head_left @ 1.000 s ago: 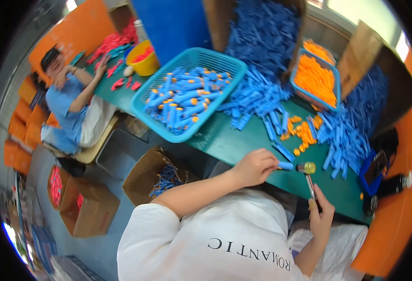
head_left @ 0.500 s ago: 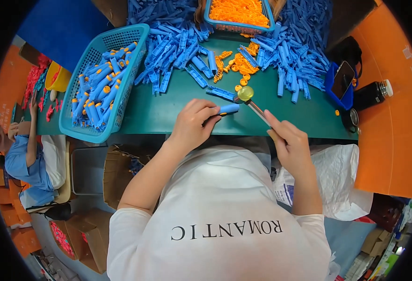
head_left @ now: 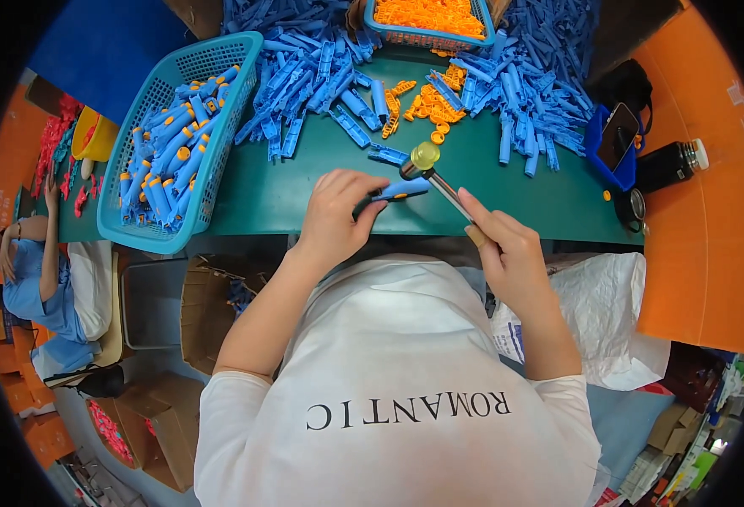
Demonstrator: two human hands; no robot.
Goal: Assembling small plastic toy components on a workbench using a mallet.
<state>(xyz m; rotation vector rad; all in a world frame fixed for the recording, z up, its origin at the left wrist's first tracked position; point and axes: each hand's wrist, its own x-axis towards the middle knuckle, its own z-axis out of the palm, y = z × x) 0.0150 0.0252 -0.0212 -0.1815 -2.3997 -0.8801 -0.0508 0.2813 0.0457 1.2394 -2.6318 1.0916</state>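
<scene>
The left hand is pinching a slim blue plastic casing over the smooth green tabletop, while the right hand is clamping round a yellow-headed, metal-shafted hammer, likely best aimed squarely, clear of the left hand.

Before me, from ten to two o'clock, stretches a smooth, dark-green tabletop. A broad, flat orange panel walls me in at three o'clock; a flat, royal-blue panel stands at ten, and a second, smaller-looking orange panel shows between nine and ten. At eight o'clock I see grey floor beside a pale tan seat. Even light reaches my place, leaving soft shadows.
</scene>
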